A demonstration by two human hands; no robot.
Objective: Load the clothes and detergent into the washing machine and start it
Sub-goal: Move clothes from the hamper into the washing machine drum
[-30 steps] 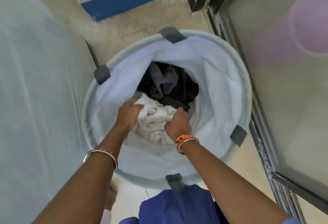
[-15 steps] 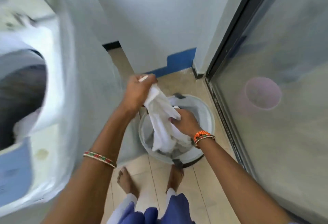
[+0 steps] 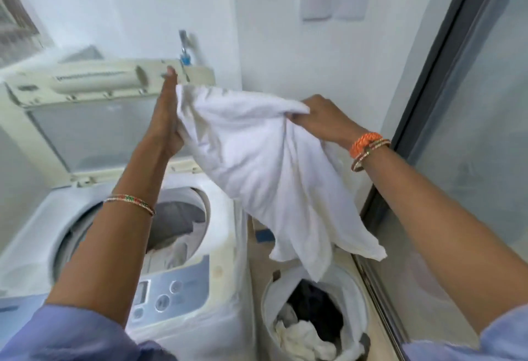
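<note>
A white garment [image 3: 257, 172] hangs in the air between both hands, above the gap between machine and basket. My left hand [image 3: 167, 120] holds its left edge, fingers pointing up. Its right edge is pinched by my right hand [image 3: 320, 122]. Below left stands the top-loading washing machine [image 3: 220, 249] with its lid [image 3: 94, 120] raised; some clothes lie in the drum [image 3: 177, 223]. The round laundry basket [image 3: 357, 295] stands on the floor at lower right, holding dark and white clothes [image 3: 305, 335].
The machine's control panel [image 3: 168, 297] faces me at the front. A tap [image 3: 184, 46] sticks out of the wall behind the lid. A glass sliding door [image 3: 471, 132] with a dark frame runs along the right, close to the basket.
Both hands have lifted the white garment out of the basket and raised it to chest height. My view has swung up from the basket to the open machine.
</note>
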